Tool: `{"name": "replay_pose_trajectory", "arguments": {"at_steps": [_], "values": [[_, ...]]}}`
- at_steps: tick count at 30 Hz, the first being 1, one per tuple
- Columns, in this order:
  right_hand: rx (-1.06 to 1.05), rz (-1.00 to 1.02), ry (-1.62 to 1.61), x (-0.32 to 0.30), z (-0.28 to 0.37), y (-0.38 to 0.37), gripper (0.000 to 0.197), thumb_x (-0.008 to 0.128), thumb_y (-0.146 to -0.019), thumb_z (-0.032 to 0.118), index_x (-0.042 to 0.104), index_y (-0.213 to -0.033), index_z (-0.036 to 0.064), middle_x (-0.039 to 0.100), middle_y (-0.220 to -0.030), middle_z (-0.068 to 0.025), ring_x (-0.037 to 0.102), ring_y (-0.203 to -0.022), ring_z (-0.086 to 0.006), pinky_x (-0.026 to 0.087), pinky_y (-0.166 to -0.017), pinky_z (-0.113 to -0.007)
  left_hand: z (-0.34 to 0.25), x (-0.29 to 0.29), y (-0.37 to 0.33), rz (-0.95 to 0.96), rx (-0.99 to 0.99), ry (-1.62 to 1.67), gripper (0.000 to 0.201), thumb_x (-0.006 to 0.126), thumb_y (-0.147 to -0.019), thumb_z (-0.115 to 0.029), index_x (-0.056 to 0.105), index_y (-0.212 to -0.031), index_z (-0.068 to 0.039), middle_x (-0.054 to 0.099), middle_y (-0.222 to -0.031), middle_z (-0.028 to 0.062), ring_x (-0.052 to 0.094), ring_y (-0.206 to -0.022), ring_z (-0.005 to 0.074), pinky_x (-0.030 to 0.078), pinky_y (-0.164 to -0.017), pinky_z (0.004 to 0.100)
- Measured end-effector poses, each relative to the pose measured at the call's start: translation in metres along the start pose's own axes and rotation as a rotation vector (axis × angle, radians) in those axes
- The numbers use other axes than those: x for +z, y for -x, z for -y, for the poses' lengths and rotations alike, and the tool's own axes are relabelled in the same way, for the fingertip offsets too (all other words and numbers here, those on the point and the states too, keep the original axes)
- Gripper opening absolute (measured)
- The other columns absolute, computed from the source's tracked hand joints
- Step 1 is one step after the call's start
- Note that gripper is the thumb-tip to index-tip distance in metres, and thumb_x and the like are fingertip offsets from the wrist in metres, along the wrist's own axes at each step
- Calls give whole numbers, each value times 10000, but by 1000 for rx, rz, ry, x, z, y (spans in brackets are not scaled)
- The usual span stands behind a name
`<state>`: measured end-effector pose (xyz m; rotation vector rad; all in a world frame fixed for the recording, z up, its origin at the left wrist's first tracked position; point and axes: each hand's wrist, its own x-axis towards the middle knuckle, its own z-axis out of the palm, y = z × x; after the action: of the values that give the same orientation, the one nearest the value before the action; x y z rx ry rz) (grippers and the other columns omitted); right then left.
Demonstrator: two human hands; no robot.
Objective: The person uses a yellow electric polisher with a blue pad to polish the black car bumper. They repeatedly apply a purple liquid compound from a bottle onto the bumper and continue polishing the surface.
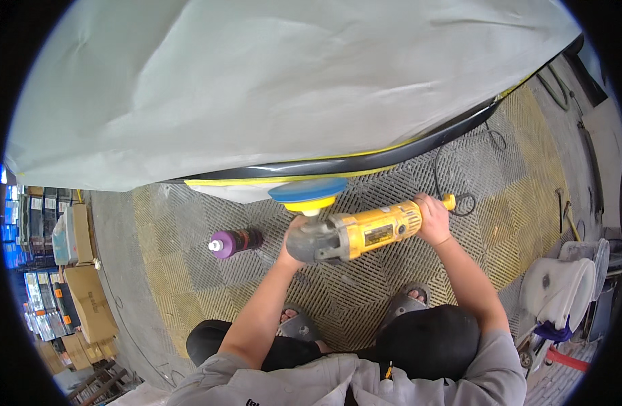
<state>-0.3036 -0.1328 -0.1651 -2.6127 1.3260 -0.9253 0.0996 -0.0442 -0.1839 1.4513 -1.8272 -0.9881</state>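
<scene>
A yellow and black electric polisher point(382, 231) is held between my two hands in front of my knees. My left hand point(292, 245) is closed round its dark head, with the fingers partly hidden behind it. My right hand point(433, 219) grips the rear end of the yellow body. The blue-backed polishing pad point(309, 191) faces a glossy black trim strip point(311, 167) on a vehicle; whether it touches the strip I cannot tell. Yellow masking tape point(216, 182) edges the trim. Pale masking sheeting point(270, 81) covers the body above it.
On the patterned grey and yellow floor point(365, 298) stands a purple bottle point(238, 241) with a white cap, left of the polisher. A black power cord point(438, 172) curls at the right. Cardboard boxes point(91, 304) are stacked far left; a white bucket point(558, 287) stands right.
</scene>
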Motion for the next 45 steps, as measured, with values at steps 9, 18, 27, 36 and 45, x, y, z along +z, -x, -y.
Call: {"name": "replay_pose_trajectory", "arguments": {"at_steps": [9, 18, 27, 36, 45], "values": [[8, 1, 23, 4, 30, 0, 398, 791, -779, 173, 643, -1136, 75, 699, -1192, -79, 698, -951, -285, 553, -828, -414, 10, -26, 12, -33, -482, 1679, 317, 583, -1092, -250, 637, -1332, -51, 730, -1212, 143, 737, -1092, 331, 592, -1008, 540], [31, -53, 61, -3, 9, 7, 436, 811, -764, 170, 647, -1153, 62, 707, -1188, -102, 709, -957, -313, 561, -820, -413, -33, -19, -24, -52, -116, 589, 286, 759, -938, -151, 714, -1194, -32, 727, -1154, 116, 682, -1072, 292, 550, -980, 398], [90, -62, 87, -26, -26, 36, 422, 830, -757, 183, 647, -1117, 60, 700, -1124, -122, 693, -941, -341, 554, -826, -440, -63, 17, -54, -19, -49, 456, 330, 849, -810, -171, 759, -1094, -31, 730, -1113, 139, 665, -1068, 349, 501, -1005, 437], [66, -11, 60, -33, -48, 36, 444, 845, -752, 166, 625, -1126, 71, 701, -1102, -123, 701, -909, -348, 562, -779, -435, -59, 33, -53, -28, 66, 216, 307, 830, -802, -173, 746, -1059, -27, 695, -1015, 109, 635, -1065, 341, 449, -1015, 432], [22, 7, 4, -4, -7, -1, 443, 838, -751, 195, 640, -1125, 65, 702, -1124, -115, 705, -923, -336, 569, -807, -431, -27, -13, -22, -33, -87, 203, 269, 831, -856, -184, 762, -1092, -74, 750, -1135, 118, 666, -1136, 333, 492, -1071, 440]]}}
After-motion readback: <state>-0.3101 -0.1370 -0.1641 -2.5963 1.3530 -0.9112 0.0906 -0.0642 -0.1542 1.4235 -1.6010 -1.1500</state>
